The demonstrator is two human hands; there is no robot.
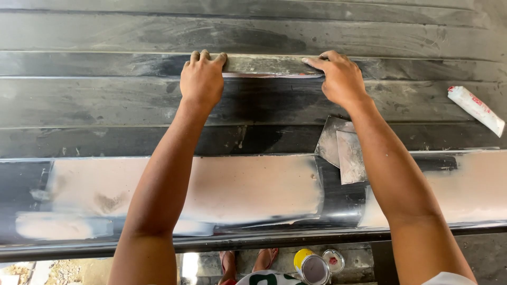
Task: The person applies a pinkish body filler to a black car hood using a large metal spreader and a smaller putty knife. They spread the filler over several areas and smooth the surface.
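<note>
Down by my feet (248, 259) stands a small open can (313, 268) with a yellow rim, its round lid (332, 260) beside it. Closer up, two flat metal scrapers (341, 150) lie on the dark ribbed panel (105, 105). Farther off, my left hand (202, 79) and right hand (338, 78) press flat, fingers spread, on a thin strip (266, 74). A white tube (476, 110) with red marks lies right.

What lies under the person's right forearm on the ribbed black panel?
Two flat metal scraper blades, overlapping, rest on the ribbed black panel. The right forearm covers their right edges, so any handles cannot be seen.
</note>
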